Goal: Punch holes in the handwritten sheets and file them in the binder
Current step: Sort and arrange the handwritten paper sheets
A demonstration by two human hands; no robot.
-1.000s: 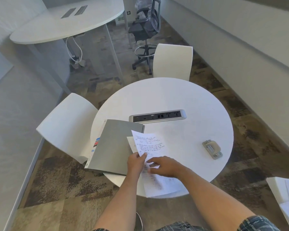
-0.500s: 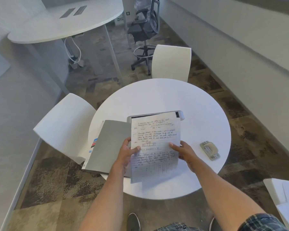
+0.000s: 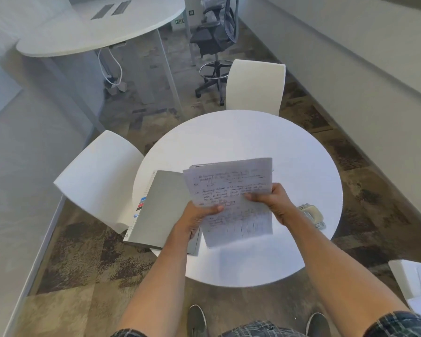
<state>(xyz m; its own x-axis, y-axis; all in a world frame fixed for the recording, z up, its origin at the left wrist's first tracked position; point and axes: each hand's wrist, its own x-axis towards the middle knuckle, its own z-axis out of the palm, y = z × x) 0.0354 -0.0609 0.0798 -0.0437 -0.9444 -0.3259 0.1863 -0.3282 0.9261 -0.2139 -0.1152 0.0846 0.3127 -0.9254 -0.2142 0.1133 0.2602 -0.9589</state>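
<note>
Both hands grip the handwritten sheets [image 3: 231, 198] above the round white bench [image 3: 289, 251] — left hand [image 3: 197, 218] at the left edge, right hand [image 3: 274, 201] at the right. The grey binder [image 3: 162, 207] lies closed just left; the hole punch [image 3: 311, 215] sits right, partly hidden by the right wrist.

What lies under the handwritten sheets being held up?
Below the handwritten sheets, held by the left hand and right hand, the round table and part of the grey binder show. Anything directly beneath is covered.
</note>
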